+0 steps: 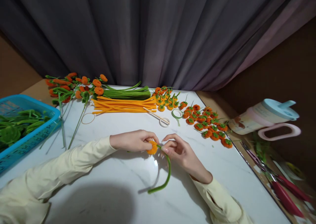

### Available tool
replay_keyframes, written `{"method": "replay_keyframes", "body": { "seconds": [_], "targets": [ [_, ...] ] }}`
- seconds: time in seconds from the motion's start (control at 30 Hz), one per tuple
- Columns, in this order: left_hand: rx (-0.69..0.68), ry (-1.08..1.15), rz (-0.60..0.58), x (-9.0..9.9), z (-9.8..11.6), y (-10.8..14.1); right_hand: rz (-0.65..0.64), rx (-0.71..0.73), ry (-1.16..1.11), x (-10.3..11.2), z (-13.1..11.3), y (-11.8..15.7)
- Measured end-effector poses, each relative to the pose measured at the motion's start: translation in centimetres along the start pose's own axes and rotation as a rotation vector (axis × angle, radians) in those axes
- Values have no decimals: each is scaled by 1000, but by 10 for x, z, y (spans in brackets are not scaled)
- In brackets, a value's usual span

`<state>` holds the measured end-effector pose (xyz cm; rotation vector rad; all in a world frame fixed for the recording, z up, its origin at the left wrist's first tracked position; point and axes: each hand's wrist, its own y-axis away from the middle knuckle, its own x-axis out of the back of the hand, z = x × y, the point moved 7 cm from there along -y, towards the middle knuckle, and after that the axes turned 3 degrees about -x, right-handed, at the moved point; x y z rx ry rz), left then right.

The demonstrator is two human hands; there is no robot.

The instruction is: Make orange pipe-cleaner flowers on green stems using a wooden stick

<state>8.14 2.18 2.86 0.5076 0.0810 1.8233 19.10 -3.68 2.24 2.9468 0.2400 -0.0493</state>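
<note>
My left hand (139, 141) pinches a small orange pumpkin (152, 147) made of fuzzy pipe cleaner, above the white marble-patterned table. From the pumpkin's right side a green pipe cleaner (169, 171) runs to my right hand (179, 151), whose thumb and fingertips are closed on it. Its free end curves down and to the left. Behind my hands lie a bundle of orange pipe cleaners (123, 105) and a bundle of green pipe cleaners (127, 93). Several finished small pumpkins (208, 120) with green tops are spread to the right.
A blue basket (53, 118) with green pieces stands at left, near orange pumpkins on stems (97, 86). Scissors (164, 122) and a roll of green tape (177, 113) lie mid-table. At right are a tumbler (261, 115) and red-handled pliers (286, 197). Dark curtains (148, 36) hang behind.
</note>
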Motion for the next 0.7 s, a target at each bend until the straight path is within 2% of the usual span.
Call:
{"method": "replay_keyframes", "body": {
  "seconds": [0.2,0.33,0.43,0.5,0.57,0.7],
  "targets": [
    [-36,33,24,-9,1,0,35,181,410,-11,-5,3],
    [-4,166,17,-12,-10,-7,44,335,590,-14,-9,8],
    [-21,259,-11,-13,-21,-14,32,376,657,-15,-5,9],
    [-56,270,-28,-14,-27,-18,38,326,608,-13,1,5],
    [-86,285,-46,-15,-30,-21,11,212,428,-13,11,-2],
    [-147,257,-21,-12,-28,-25,-151,-25,12,-23,29,-20]
  ]
}}
